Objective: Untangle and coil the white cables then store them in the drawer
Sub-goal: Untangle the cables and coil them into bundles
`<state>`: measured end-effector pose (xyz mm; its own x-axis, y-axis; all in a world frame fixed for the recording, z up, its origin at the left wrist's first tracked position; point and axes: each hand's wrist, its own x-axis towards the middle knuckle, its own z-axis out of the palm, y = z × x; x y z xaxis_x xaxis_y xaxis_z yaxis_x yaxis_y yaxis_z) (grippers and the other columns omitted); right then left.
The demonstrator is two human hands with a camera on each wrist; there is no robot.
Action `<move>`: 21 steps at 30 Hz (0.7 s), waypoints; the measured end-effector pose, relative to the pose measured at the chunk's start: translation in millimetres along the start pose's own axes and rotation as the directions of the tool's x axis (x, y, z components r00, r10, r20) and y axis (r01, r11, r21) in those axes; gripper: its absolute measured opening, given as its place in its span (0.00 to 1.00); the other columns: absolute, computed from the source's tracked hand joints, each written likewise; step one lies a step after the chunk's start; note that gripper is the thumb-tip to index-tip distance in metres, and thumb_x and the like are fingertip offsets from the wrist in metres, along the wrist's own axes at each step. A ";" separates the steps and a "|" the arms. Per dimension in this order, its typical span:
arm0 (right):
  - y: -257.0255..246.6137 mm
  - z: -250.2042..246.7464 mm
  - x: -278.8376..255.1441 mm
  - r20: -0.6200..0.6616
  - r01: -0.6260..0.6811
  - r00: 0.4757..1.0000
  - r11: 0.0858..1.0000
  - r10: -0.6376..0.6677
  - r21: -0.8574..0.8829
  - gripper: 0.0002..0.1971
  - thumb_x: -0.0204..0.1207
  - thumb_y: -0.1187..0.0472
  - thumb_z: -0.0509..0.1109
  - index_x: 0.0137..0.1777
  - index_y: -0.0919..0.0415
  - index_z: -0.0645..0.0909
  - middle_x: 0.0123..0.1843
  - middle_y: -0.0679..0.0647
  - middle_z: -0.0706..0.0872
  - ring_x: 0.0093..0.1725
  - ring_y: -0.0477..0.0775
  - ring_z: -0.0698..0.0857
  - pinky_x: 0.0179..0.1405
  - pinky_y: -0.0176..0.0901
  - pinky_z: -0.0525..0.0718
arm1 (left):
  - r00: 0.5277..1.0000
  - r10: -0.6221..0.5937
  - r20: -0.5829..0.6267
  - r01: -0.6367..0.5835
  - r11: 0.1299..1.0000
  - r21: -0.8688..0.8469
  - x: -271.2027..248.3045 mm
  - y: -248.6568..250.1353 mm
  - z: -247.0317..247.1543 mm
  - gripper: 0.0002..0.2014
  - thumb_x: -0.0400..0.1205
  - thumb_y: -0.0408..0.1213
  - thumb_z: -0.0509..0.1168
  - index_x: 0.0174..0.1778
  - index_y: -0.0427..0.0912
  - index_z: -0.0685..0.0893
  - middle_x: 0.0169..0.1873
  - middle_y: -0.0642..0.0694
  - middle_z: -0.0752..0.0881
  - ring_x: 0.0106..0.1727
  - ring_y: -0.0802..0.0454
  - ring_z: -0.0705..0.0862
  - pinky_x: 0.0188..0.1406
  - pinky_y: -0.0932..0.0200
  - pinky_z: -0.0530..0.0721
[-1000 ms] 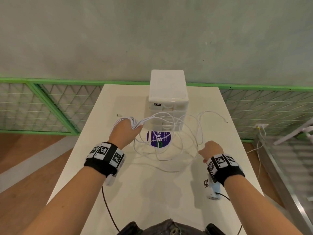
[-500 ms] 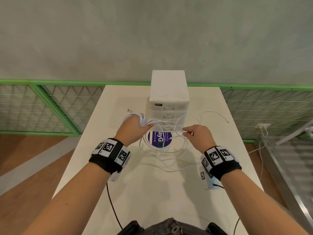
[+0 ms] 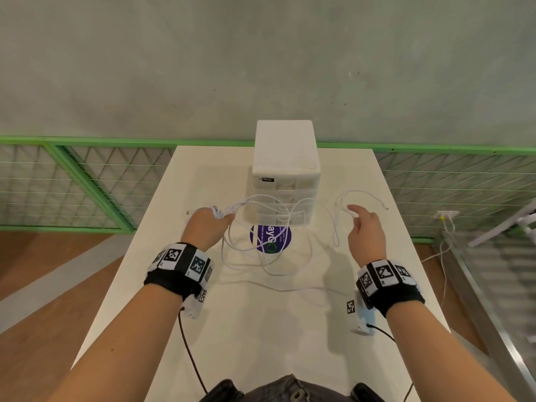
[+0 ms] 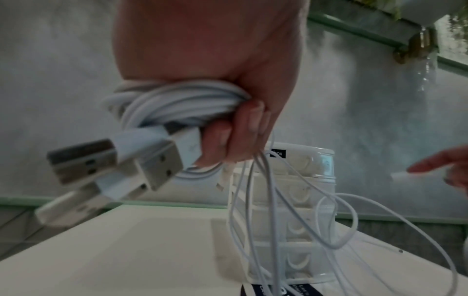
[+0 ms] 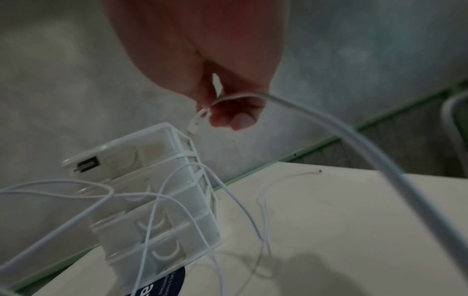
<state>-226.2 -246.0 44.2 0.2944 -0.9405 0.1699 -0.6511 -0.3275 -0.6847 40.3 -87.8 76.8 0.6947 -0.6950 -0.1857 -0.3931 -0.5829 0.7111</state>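
Cables bunch up on the left: the left hand [image 4: 215,66] is clenched round a coiled hank of white cables [image 4: 177,102], three USB plugs [image 4: 113,166] poking out of the fist, slack strands trailing down across the drawer unit [image 3: 286,181] onto the surface [image 3: 261,329]. None are stored yet, and the drawers look closed. Further right, the right hand [image 3: 366,236] pinches a small connector end [image 5: 196,120] between thumb and fingertip, other fingers loose. I'd say draw that one end clear of the loops slowly, keeping the left fist firm, before winding it in. Readable writing: a black tag ending "obox" [image 3: 266,179] on the unit, and a purple sticker [image 3: 270,238] showing "ayG", with smaller print too fine to read.
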 end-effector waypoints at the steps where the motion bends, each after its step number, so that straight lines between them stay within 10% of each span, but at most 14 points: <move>1: 4.3 1.0 0.6 0.002 -0.054 0.999 0.997 0.054 -0.052 0.19 0.80 0.70 0.56 0.68 0.59 0.75 0.58 0.67 0.76 0.49 0.69 0.80 0.47 0.51 0.76 | 0.999 -0.033 0.008 0.034 0.995 -0.094 -1.0 0.3 0.5 0.19 0.79 0.45 0.67 0.29 0.36 0.75 0.24 0.40 0.75 0.26 0.44 0.73 0.28 0.57 0.70; 6: -21.4 12.7 -11.7 0.189 0.123 0.978 0.974 -0.087 -0.191 0.20 0.77 0.52 0.67 0.65 0.60 0.78 0.65 0.62 0.78 0.66 0.63 0.76 0.66 0.54 0.72 | 0.985 -0.016 0.170 0.082 0.917 -0.390 -11.3 22.5 6.5 0.20 0.82 0.49 0.65 0.34 0.34 0.84 0.14 0.49 0.69 0.16 0.52 0.63 0.17 0.65 0.60; 11: -93.7 32.2 -51.4 0.794 0.196 0.576 0.976 -0.193 0.095 0.31 0.68 0.43 0.73 0.70 0.55 0.75 0.63 0.51 0.83 0.62 0.50 0.80 0.64 0.44 0.76 | 0.945 0.122 0.304 0.044 0.873 -0.485 -21.2 53.3 13.8 0.21 0.82 0.51 0.63 0.42 0.33 0.86 0.15 0.49 0.66 0.15 0.53 0.62 0.17 0.65 0.58; 21: -87.3 37.5 -39.9 0.445 0.027 0.869 0.919 -0.216 0.393 0.04 0.75 0.59 0.69 0.42 0.57 0.85 0.40 0.54 0.90 0.42 0.52 0.86 0.48 0.47 0.83 | 0.901 0.189 0.390 0.063 0.834 -0.549 -28.3 63.0 2.1 0.17 0.84 0.44 0.59 0.43 0.35 0.86 0.15 0.49 0.65 0.14 0.53 0.61 0.16 0.65 0.59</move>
<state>-154.8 -176.5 70.6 0.7081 -0.7058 -0.0201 -0.3153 -0.2906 -0.9034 -5.4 -105.7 125.4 0.3173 -0.9005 -0.2974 0.0464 -0.2985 0.9533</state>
